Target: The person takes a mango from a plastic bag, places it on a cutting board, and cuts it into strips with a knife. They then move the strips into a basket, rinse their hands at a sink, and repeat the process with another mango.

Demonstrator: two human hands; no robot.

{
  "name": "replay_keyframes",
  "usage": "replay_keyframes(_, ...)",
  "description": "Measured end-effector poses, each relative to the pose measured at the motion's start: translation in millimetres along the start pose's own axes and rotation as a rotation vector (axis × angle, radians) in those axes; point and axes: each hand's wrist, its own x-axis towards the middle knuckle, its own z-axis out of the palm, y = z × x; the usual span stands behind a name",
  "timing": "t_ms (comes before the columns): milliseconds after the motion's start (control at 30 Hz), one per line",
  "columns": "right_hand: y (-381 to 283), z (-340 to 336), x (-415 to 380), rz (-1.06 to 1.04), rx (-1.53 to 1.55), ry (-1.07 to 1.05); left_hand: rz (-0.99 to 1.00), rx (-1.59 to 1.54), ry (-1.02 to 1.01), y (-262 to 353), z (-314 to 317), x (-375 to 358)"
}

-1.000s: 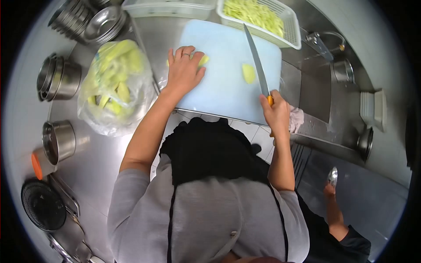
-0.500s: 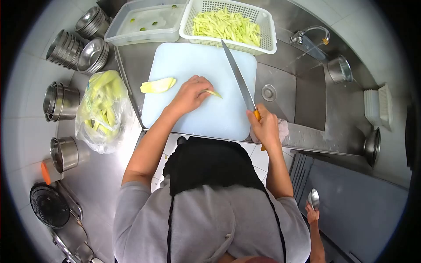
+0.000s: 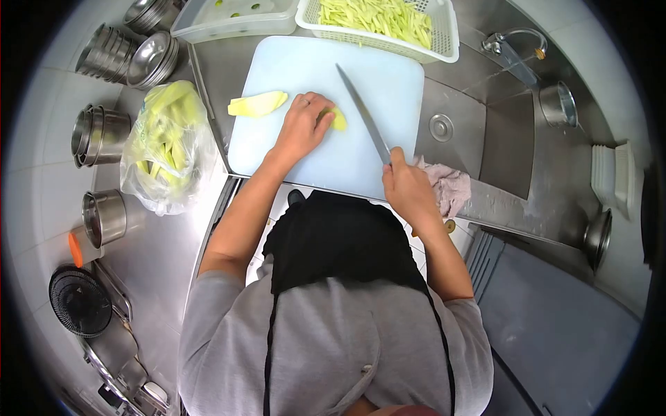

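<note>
Presently the left hand presses a yellow-green slice flat on the white cutting board, fingers curled over it. Right hand grips the knife handle, fingers wrapped shut, blade angled just beside the slice.

Pale yellow slice (flat) beside long knife angled over board.

Person's wearing a grey short-sleeved t-shirt with a black apron over the front, thin black straps running back over both shoulders. Forearms are bare, and there's a ring on one of the left hand fingers.
</note>
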Motion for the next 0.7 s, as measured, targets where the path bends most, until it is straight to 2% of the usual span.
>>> replay_keyframes(333, -15.5, 6.9, -12.6, -0.115, -0.311, -0.036, -0.011, -0.031, -0.110, 1.4, -7.8, 14.4)
replay_keyframes(533, -32.2, -2.7, -13.0, -0.022, -0.311, -0.158, -0.016, -0.056, -0.073, -5.0, -2.5, 10.5)
replay_keyframes(700, -28.4, 25.3, 1.6, 0.017, -0.262, -0.136, -0.001, -0.079, -0.071, -6.3, -0.5, 5.3)
